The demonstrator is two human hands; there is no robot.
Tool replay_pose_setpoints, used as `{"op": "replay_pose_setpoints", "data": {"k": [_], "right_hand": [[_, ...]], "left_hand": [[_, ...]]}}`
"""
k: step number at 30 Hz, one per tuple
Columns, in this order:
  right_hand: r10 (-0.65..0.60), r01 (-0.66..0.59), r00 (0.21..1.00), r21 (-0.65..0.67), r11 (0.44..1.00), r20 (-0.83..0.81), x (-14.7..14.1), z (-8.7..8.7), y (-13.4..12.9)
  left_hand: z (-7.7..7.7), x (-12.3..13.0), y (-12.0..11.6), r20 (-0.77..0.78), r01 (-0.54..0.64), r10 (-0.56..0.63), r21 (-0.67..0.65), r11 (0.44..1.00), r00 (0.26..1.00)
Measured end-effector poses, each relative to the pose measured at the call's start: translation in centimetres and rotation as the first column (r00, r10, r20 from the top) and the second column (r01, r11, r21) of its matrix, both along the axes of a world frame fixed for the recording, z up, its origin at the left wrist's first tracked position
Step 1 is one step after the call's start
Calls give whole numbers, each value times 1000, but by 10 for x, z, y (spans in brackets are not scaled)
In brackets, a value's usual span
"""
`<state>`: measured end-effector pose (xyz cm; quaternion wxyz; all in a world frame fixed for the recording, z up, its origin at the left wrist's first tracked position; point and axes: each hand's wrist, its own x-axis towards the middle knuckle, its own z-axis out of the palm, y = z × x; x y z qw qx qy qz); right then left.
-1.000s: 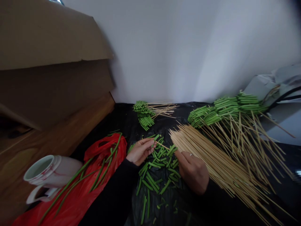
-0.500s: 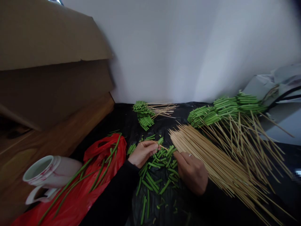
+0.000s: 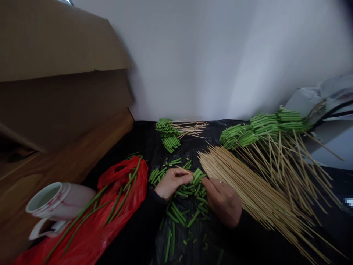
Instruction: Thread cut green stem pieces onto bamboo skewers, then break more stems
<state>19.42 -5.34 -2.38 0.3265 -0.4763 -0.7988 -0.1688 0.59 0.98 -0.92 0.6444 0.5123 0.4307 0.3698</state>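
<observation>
Between my hands is a bamboo skewer (image 3: 182, 169) with several cut green bean pieces (image 3: 197, 176) threaded crosswise on it. My right hand (image 3: 224, 201) is closed around the skewer behind the beans; most of that end is hidden in the fist. My left hand (image 3: 173, 182) pinches at the leftmost bean piece, thumb and fingertips pressed against it, while the bare skewer point sticks out above the fingers. Loose cut bean pieces (image 3: 178, 213) lie below and around both hands on black plastic sheeting (image 3: 165, 243).
Right of my hands lies a pile of bare skewers (image 3: 248, 176). Finished bean skewers are stacked at the back centre (image 3: 168, 134) and back right (image 3: 264, 129). At left are a red plastic bag (image 3: 110, 221) with long beans, a white mug (image 3: 66, 200) and a cardboard box (image 3: 60, 40).
My left hand has moved right and slightly down along the skewer, bringing a bean piece from near the point against the others. My right hand has barely shifted.
</observation>
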Motion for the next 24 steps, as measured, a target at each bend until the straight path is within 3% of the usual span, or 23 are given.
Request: {"op": "replay_pose_setpoints", "data": {"k": [2,3,5,6,8,10,13,15,24], "right_hand": [[-22,22,1000,1,1000,-10,4,0,3],[-35,35,999,0,999,-18,7,0,4],[-55,54,998,-9,998,-33,10,1,7],[-58,58,998,-14,998,-38,12,1,8],[-63,63,997,-19,998,-35,13,1,9],[-67,67,997,-16,998,-28,12,1,9],[-70,70,997,-7,998,-24,11,0,8],[-67,66,997,-6,998,-28,11,-1,8],[-55,54,998,-34,998,-25,9,1,6]], "left_hand": [[1,-12,10,-148,-32,60,182,983,987],[1,-19,15,-228,-85,160,305,948,960],[-3,-31,25,-398,-88,361,561,823,844],[-7,-35,29,-479,-12,413,641,767,775],[-14,-39,33,-611,145,464,691,708,642],[-19,-39,33,-699,256,494,677,690,516],[-21,-36,31,-750,297,541,653,697,380],[-21,-37,31,-755,276,547,647,711,363],[-20,-40,34,-727,210,514,649,731,456]]}}
